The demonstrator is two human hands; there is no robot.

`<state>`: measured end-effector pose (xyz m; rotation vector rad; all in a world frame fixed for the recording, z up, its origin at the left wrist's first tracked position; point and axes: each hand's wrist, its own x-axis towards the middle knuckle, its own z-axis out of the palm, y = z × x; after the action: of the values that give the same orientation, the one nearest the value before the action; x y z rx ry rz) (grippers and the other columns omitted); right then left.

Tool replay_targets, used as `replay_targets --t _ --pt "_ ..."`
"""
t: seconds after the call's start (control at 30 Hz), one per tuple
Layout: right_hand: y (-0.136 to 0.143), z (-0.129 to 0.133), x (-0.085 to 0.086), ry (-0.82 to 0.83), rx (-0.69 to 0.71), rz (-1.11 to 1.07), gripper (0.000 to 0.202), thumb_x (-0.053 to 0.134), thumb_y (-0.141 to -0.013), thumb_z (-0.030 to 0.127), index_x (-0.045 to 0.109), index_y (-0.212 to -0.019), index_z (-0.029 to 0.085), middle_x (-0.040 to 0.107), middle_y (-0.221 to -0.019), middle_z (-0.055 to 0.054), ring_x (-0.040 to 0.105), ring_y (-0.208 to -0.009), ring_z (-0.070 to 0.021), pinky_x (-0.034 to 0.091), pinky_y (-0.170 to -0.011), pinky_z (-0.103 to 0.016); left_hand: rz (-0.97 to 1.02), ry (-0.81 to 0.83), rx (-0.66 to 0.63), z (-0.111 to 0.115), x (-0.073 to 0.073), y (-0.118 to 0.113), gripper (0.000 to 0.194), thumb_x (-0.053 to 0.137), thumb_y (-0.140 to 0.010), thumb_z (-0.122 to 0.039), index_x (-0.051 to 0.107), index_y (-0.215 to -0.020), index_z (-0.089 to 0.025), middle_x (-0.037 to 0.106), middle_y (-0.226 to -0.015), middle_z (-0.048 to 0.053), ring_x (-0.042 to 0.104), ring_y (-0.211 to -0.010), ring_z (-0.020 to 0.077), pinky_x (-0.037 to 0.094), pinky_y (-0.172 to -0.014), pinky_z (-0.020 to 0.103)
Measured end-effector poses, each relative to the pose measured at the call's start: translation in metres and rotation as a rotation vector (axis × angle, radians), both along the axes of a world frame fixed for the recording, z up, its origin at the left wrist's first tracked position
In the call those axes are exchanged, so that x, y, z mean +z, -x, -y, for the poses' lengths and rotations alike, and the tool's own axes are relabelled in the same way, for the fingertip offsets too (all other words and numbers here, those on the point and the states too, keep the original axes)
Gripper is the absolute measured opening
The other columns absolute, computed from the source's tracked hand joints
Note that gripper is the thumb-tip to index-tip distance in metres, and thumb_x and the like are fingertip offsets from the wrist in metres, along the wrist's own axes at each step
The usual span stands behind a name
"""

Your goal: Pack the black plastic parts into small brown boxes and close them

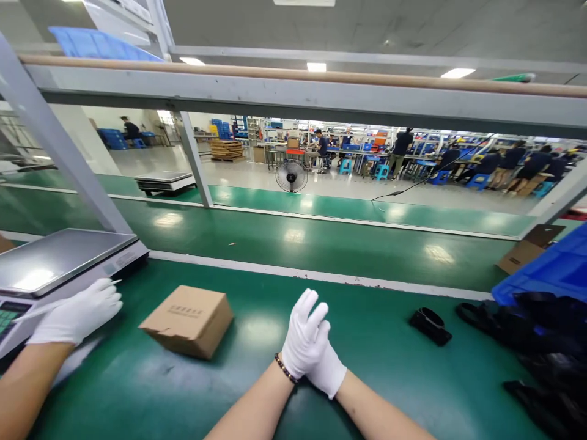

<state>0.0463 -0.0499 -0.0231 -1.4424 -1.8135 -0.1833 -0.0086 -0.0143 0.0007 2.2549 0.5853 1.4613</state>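
Your left hand (304, 333) and right hand (328, 370): pressed together, can't tell if gripping | Cardboard box (190, 319): left of both, apart, on green table (367, 391)

Cannot see all of the right hand (328, 374), partly hidden behind the left hand (299, 349), nor tell every finger of one from the other. Cannot read the faint print on the cardboard box (195, 315). Lose part of the scale (64, 256) and a co-worker's forearm (28, 386) past the left edge, part of the blue bin (548, 269) and black items (550, 324) past the right. Cannot make out the distant workers' hands, too small and blurred.
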Motion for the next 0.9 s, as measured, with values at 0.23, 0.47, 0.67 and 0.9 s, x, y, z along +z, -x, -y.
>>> replay_targets --t 0.23,0.47,0.67,0.9 --pt "-0.121 0.028 0.035 -0.240 -0.458 0.041 0.044 0.046 -0.089 0.035 0.049 -0.127 0.013 0.054 -0.126 -0.020 0.049 -0.119 -0.0324 0.041 -0.095 -0.057 -0.019 -0.117 0.168 -0.023 -0.004 -0.003 0.038 0.045 -0.090 -0.016 0.047 -0.127 -0.024 0.052 -0.131 0.011 0.046 -0.127 0.0254 0.048 -0.099 0.049" --pt "-0.263 0.106 0.035 0.220 -1.007 0.082 0.056 0.044 -0.075 0.056 0.067 -0.102 0.013 0.056 -0.120 -0.023 0.059 -0.097 -0.0419 0.047 -0.077 -0.059 -0.056 0.029 0.150 -0.025 -0.011 -0.011 0.027 0.046 -0.091 -0.025 0.060 -0.114 -0.022 0.065 -0.117 0.008 0.060 -0.113 0.0236 0.052 -0.095 0.049" --pt "-0.256 0.103 0.008 0.365 -0.847 -0.008 0.048 0.039 -0.079 0.054 0.070 -0.098 0.022 0.067 -0.107 -0.012 0.065 -0.078 -0.0287 0.053 -0.069 -0.045 -0.127 0.063 0.071 -0.020 -0.012 -0.010 0.027 0.046 -0.090 -0.027 0.063 -0.111 -0.021 0.068 -0.112 0.008 0.064 -0.106 0.0225 0.054 -0.094 0.046" --pt "-0.231 0.100 0.031 0.696 -0.691 -0.021 0.052 0.037 -0.081 0.036 0.055 -0.129 0.025 0.061 -0.120 -0.008 0.059 -0.102 -0.0271 0.049 -0.080 -0.038 -0.193 0.226 0.053 -0.021 -0.012 -0.011 0.029 0.045 -0.090 -0.028 0.066 -0.107 -0.020 0.069 -0.111 0.008 0.064 -0.105 0.0208 0.053 -0.096 0.042"
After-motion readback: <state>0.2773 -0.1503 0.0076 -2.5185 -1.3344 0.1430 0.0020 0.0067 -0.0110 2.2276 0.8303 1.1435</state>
